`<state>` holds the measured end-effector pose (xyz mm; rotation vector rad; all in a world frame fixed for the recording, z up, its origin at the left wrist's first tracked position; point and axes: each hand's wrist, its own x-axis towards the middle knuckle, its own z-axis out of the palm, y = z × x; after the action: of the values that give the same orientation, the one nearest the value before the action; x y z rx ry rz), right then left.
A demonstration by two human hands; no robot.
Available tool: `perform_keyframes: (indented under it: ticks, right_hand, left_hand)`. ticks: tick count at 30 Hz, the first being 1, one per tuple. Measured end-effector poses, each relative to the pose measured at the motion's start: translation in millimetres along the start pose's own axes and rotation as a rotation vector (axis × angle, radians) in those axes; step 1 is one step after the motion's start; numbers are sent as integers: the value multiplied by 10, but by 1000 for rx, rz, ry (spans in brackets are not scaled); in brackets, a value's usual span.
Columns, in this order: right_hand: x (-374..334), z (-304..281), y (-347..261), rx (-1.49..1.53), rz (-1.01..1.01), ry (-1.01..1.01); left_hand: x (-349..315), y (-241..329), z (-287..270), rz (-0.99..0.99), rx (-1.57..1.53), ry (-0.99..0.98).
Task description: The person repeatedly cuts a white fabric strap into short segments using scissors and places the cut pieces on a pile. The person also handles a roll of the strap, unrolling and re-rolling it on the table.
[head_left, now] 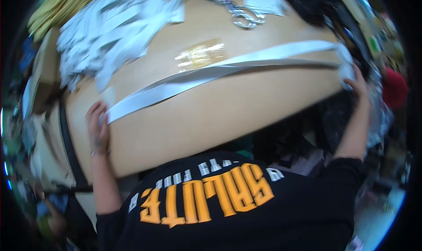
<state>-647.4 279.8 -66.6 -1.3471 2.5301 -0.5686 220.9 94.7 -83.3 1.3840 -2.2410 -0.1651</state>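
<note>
A long white fabric strip [165, 90] stretches across the tan table, with two lengths of it twisting and crossing near the middle. My left hand [97, 126] is closed on its left end, the fingers curled at the table's left side. At the table's right edge my right hand [358, 83] grips the other end, where the white material bends round into a loop. Some of the fingers on that side are hidden behind the material. Just beyond the strip, a shiny yellowish patch of clear tape [200, 54] lies flat on the tabletop.
A big heap of cut white strips [116, 29] covers the far left of the table [211, 123]. Metal scissors [246, 16] lie at the back. Folded yellow material [59, 9] sits behind a cardboard box [46, 71]. Black bags [307, 7] crowd the back right.
</note>
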Motion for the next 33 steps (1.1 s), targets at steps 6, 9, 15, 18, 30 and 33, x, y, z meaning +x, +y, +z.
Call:
perform_keyframes:
  ticks: [6,9,15,18,30,33]
  right_hand:
    - [63,-299,853,250,-98,-126]
    - [108,-126,564,267,-144,-30]
    - [69,68,233,108,-131,15]
    - [60,-23,621,104,-119,-4]
    - [-342,202,-745,-325,121,184]
    - [-275,224,-847,-368,191,176]
  left_hand:
    - [130,-53,97,-160,-335,188]
    - [3,61,-243,-543,-676,422]
    - [-233,-29,-554,-365,-273,134]
    - [19,34,-449,-126,-93,-72]
    - [203,-185,-301,-226,-171,-411]
    - [277,-24,-317,-331,-227,-476]
